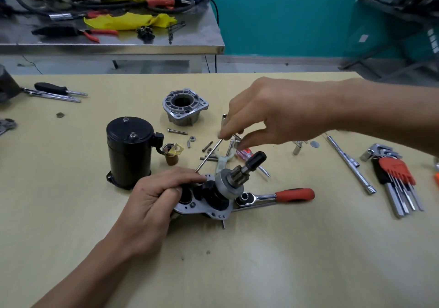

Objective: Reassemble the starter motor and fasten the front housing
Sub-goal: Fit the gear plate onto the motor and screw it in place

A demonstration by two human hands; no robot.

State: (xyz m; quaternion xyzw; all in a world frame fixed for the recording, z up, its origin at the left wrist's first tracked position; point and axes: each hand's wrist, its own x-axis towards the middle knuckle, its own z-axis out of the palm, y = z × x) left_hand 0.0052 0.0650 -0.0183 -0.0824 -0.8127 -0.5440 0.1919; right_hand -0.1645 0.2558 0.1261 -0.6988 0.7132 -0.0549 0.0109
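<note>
On the table [285, 260] the black motor can [129, 151] stands upright, just right of it the left hand [154, 200] grips the plate with the gear shaft [226, 185], the grey front housing [185, 107] sits behind, and the right hand [273, 115] pinches a thin metal rod [208, 155].

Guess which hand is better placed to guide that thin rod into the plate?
Likely the right hand: it pinches the rod, whose tip lies beside the plate, while the left hand grips that plate.
</note>
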